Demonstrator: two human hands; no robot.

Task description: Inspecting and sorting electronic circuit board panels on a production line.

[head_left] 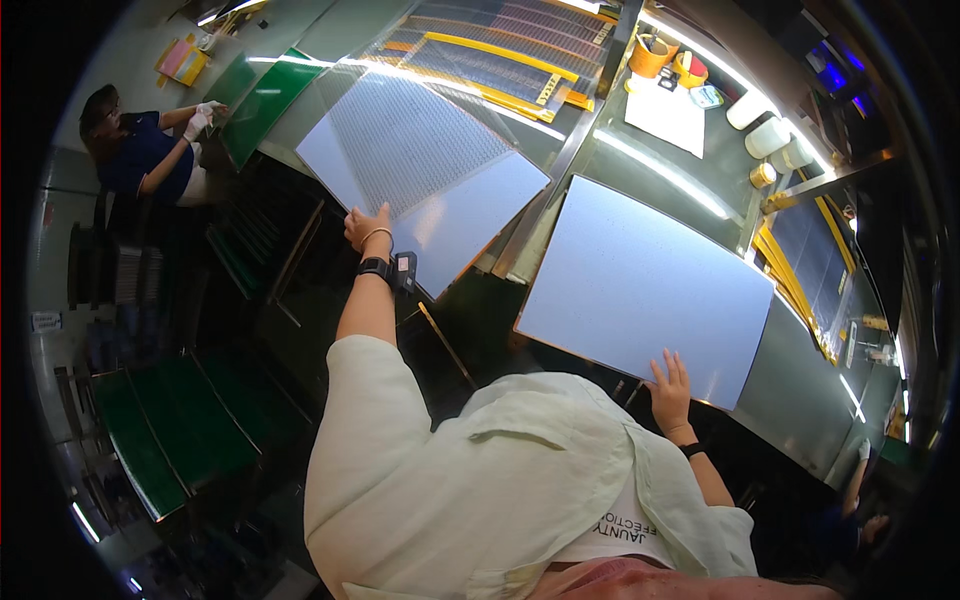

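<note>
The pale sheet (640,285) at three o'clock lies under my flat, open right hand (671,385), my left hand (366,228) pinching the dotted sheet (420,160) at eleven; I judge placing underway, squaring next.

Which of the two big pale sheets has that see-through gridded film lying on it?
The left sheet, held by the left hand. The sheet under the right hand is bare.
</note>
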